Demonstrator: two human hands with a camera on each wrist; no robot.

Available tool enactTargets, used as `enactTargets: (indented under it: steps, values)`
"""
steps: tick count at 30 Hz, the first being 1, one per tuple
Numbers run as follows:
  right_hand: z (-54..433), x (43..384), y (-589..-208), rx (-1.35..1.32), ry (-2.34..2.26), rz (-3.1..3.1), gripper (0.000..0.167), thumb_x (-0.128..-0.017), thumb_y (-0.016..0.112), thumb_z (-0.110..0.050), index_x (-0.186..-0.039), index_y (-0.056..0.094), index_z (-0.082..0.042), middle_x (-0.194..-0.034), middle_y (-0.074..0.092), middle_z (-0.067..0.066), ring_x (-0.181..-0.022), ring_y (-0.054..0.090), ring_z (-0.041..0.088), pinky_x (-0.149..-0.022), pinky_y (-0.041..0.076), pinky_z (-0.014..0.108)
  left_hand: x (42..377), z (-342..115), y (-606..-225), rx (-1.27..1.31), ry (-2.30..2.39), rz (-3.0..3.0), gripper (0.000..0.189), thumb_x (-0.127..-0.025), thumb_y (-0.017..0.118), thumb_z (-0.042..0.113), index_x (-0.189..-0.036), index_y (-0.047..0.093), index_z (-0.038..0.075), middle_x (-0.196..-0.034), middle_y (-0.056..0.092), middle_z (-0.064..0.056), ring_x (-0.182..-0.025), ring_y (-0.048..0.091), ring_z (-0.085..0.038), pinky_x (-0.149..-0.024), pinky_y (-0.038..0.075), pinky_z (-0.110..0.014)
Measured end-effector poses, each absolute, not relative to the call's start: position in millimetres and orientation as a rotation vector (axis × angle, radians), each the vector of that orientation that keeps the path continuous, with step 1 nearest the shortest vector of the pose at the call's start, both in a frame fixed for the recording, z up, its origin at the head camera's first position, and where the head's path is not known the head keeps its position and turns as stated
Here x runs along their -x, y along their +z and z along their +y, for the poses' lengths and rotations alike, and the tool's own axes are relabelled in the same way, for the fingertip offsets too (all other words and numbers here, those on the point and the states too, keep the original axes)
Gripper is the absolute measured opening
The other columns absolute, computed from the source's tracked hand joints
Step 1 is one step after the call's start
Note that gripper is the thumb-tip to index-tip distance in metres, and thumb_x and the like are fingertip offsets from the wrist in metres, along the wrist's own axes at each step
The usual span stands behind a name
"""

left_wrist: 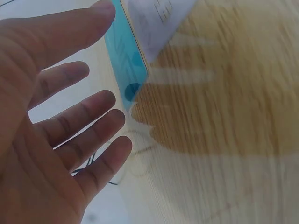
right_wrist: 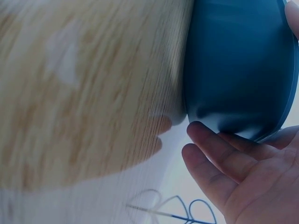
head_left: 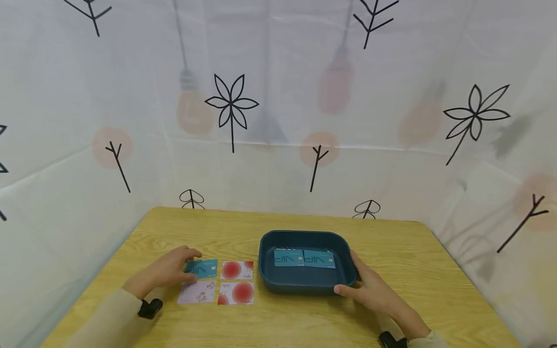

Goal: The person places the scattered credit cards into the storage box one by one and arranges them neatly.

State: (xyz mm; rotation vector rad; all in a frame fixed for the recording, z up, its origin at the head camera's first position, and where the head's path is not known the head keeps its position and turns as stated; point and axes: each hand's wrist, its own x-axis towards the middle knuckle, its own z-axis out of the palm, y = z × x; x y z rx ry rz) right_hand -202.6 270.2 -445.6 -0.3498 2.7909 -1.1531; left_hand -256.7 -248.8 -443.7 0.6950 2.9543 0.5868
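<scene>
A white cloth [head_left: 270,48] printed with black line-drawn plants and pale discs hangs behind one wood-grained table [head_left: 296,321]. The left hand [head_left: 171,268] has its fingers spread and loosely extended, with its thumb over the near left corner of a blue card [head_left: 204,268]; whether it presses the card or hovers just above is hard to tell. The right hand [head_left: 372,290], fingers nearly straight, rests against the right end of a dark blue tray [head_left: 300,291], thumb at the near side.

Six cards show in all: three blue, two white with red circles, one pale lilac. The blue card by the left hand lies flat on the table, glossy, with dark "VIP" lettering upside down and a small light square. Just on its near side is the lilac card [head_left: 197,293], bearing small flower drawings. To the right are the upper red-circle card [head_left: 237,269] and the lower red-circle card [head_left: 241,293]. Inside the tray, end to end, lie the left VIP card [head_left: 288,258] and the right VIP card [head_left: 319,259].

The left hand hides the blue card's left end. Fine print on the red-circle pair is illegible, and the left wrist view cuts off the lilac card.
</scene>
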Motion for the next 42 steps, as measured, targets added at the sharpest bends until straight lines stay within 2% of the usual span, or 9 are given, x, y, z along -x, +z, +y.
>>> enactTargets:
  steps: [6, 11, 19, 26, 34, 42]
  values:
    - [270.0, 203.4, -445.6, 0.345, -1.144, 2.799, 0.110, -0.082, 0.070, -0.051, -0.153, 0.001, -0.003, -0.155, 0.011, 0.026, -0.131, 0.038, 0.042, -0.102, 0.033, 0.056, 256.6, -254.2, -442.1, -0.620, 0.591, 2.927, 0.055, -0.074, 0.082, 0.027, -0.121, 0.061, 0.009, -0.101, 0.055, -0.003, -0.097, 0.054, -0.022, -0.087, 0.045, -0.047]
    - [270.1, 203.6, -445.3, 0.346, -1.145, 2.799, 0.110, -0.082, 0.070, -0.051, -0.153, 0.001, -0.003, -0.155, 0.011, 0.026, -0.131, 0.038, 0.041, -0.103, 0.031, 0.057, 255.9, -255.3, -439.6, -0.659, 0.580, 2.926, 0.055, -0.073, 0.083, 0.027, -0.120, 0.061, 0.008, -0.101, 0.056, -0.004, -0.096, 0.055, -0.024, -0.085, 0.045, -0.047]
    - [270.5, 203.3, -445.1, 0.355, -1.159, 2.791, 0.110, -0.082, 0.070, -0.049, -0.152, 0.000, -0.003, -0.155, 0.010, 0.027, -0.132, 0.036, 0.042, -0.102, 0.032, 0.056, 254.5, -254.3, -435.2, -0.670, 0.593, 2.907, 0.052, -0.073, 0.083, 0.023, -0.118, 0.062, 0.006, -0.102, 0.057, -0.006, -0.097, 0.055, -0.027, -0.084, 0.046, -0.048]
    - [268.8, 201.5, -444.8, 0.339, -1.196, 2.767, 0.110, -0.082, 0.071, -0.048, -0.152, -0.001, -0.003, -0.154, 0.014, 0.026, -0.126, 0.046, 0.039, -0.096, 0.043, 0.049, 257.3, -252.2, -436.9, -0.598, 0.554, 2.924, 0.051, -0.074, 0.082, 0.023, -0.119, 0.062, 0.010, -0.102, 0.056, -0.005, -0.096, 0.054, -0.022, -0.085, 0.045, -0.046]
    - [268.3, 201.0, -444.8, 0.319, -1.183, 2.772, 0.110, -0.082, 0.071, -0.048, -0.152, -0.001, -0.002, -0.154, 0.014, 0.027, -0.126, 0.045, 0.039, -0.098, 0.041, 0.050, 261.3, -249.2, -439.0, -0.652, 0.502, 2.944, 0.047, -0.073, 0.083, 0.023, -0.114, 0.064, 0.012, -0.098, 0.054, -0.004, -0.092, 0.053, -0.022, -0.080, 0.046, -0.043]
    - [268.3, 201.6, -444.2, 0.318, -1.165, 2.783, 0.110, -0.082, 0.070, -0.049, -0.152, -0.001, -0.003, -0.154, 0.012, 0.027, -0.127, 0.045, 0.039, -0.099, 0.039, 0.052, 265.5, -245.9, -436.4, -0.606, 0.501, 2.908, 0.043, -0.073, 0.083, 0.020, -0.111, 0.065, 0.011, -0.097, 0.054, -0.005, -0.091, 0.053, -0.021, -0.083, 0.046, -0.045]
